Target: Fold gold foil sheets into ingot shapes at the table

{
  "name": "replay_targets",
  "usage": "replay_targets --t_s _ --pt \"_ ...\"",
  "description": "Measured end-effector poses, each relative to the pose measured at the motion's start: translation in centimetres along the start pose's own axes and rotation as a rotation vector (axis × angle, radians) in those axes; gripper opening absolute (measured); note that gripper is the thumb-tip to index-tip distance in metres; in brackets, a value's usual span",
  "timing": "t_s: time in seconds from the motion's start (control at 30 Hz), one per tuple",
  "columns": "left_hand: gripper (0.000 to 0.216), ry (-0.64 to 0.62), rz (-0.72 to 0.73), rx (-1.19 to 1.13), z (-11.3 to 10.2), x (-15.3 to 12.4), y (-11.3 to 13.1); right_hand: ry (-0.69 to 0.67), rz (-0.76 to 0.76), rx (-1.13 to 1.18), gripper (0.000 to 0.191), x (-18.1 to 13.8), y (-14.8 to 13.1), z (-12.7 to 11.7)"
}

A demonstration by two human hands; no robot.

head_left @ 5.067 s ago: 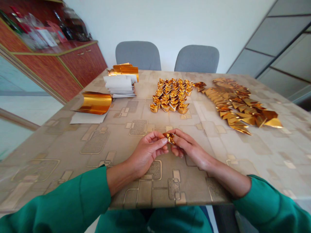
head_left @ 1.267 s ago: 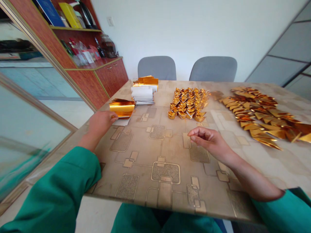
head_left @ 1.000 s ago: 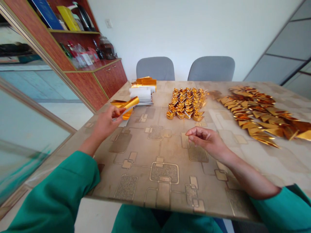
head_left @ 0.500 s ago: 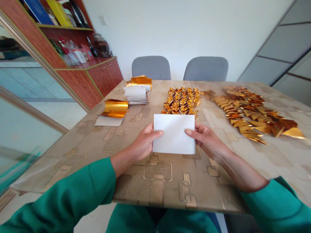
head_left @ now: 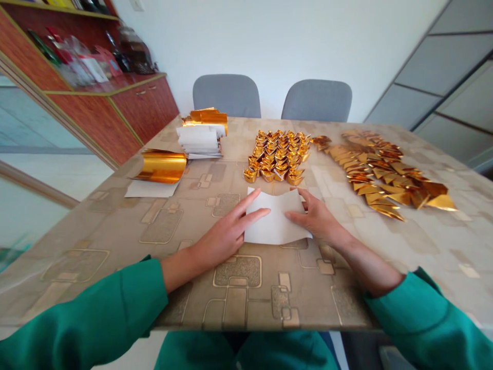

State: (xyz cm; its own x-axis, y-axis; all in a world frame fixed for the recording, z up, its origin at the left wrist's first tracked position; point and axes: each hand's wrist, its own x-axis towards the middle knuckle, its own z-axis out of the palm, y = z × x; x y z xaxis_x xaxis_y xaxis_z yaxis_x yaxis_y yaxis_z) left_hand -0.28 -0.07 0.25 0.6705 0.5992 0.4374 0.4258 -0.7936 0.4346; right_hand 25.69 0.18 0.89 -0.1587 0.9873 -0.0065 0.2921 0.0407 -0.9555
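Note:
A white sheet of paper [head_left: 275,226] lies bowed on the patterned table [head_left: 173,226] in front of me. My left hand [head_left: 225,236] grips its left edge, with long fingers laid over the top and the thumb hidden. My right hand [head_left: 318,218] holds the right edge, fingers curled at the border. Just beyond the sheet stands a block of several small folded gold ingots [head_left: 277,156].
Several flat gold triangles [head_left: 381,169] spread over the right side of the table. A stack of white and gold sheets [head_left: 200,139] and a curled gold sheet [head_left: 162,167] sit at the back left. Two grey chairs [head_left: 226,95] stand behind, a red cabinet [head_left: 127,110] at left.
My left hand picked a sheet from the curled gold pile at left and brought it to the middle. Both hands took it white side up, then lowered it onto the table.

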Motion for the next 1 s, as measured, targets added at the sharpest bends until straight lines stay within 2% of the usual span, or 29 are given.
replay_targets --t_s 0.07,0.23,0.4,0.53,0.6,0.7,0.73,0.83,0.93,1.0 --pt "0.057 0.006 0.077 0.187 0.3 0.2 0.2 0.018 -0.016 -0.101 0.062 0.0 0.0 0.0" --pt "0.016 0.026 0.154 0.518 0.3 0.3 1.1 0.086 -0.027 -0.495 0.08 -0.2 0.4 0.1" --pt "0.016 -0.047 0.215 0.462 0.4 0.0 1.5 0.008 -0.055 -0.761 0.082 -1.1 0.2 -0.3" --pt "0.02 -0.087 0.142 0.325 0.7 -0.1 1.4 0.027 -0.241 -0.949 0.062 -1.8 -0.5 -1.0" --pt "0.017 -0.082 0.115 0.292 0.8 -0.2 1.4 -0.017 -0.389 -0.937 0.042 -1.9 -1.0 -1.4" --pt "0.01 -0.078 0.042 0.252 0.7 -0.3 1.5 -0.241 -0.484 -0.814 0.011 -1.8 -1.6 -1.8" --pt "0.008 -0.067 0.009 0.246 0.7 -0.3 1.5 -0.321 -0.478 -0.764 0.013 -1.7 -1.7 -2.0" --pt "0.008 -0.02 -0.097 0.242 0.8 -0.3 1.6 -0.471 -0.41 -0.603 0.035 -1.6 -2.3 -2.9" --pt "0.007 0.018 -0.165 0.213 1.0 -0.4 1.4 -0.533 -0.336 -0.49 0.045 -1.8 -3.0 -3.7" --pt "0.016 0.034 -0.18 0.182 1.1 -0.5 1.3 -0.527 -0.285 -0.483 0.044 -1.8 -3.2 -4.0"
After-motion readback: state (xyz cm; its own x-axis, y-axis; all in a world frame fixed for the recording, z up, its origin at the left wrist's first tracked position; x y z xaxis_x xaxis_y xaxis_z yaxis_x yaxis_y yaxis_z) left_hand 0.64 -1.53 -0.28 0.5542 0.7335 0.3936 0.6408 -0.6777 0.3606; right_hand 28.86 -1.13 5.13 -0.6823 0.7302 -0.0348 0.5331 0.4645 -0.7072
